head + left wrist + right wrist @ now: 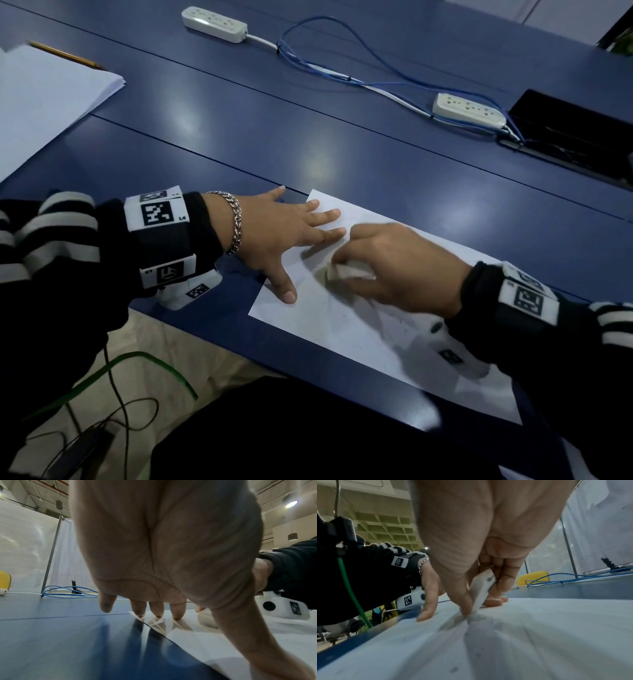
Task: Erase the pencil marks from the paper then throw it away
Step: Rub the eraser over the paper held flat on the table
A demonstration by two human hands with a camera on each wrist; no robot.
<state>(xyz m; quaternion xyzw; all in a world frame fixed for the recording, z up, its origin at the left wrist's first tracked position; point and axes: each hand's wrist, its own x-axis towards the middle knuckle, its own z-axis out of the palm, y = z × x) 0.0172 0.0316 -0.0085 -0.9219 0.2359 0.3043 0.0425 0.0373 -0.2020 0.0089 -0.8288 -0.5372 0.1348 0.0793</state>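
Observation:
A white sheet of paper [359,325] lies on the blue table near its front edge. My left hand [291,233] presses flat on the sheet's left end, fingers spread and straight; the fingertips [176,614] touch the paper [223,649]. My right hand [387,263] pinches a white eraser [346,272] between thumb and fingers. In the right wrist view the eraser [482,592] stands tilted with its lower edge on the paper [522,635], over a grey smudge. Faint specks dot the sheet.
A stack of white paper [44,99] with a pencil [65,54] lies at the far left. Two power strips [214,24] [469,111] and blue cables [342,68] cross the back of the table. A black box [579,130] sits at the right.

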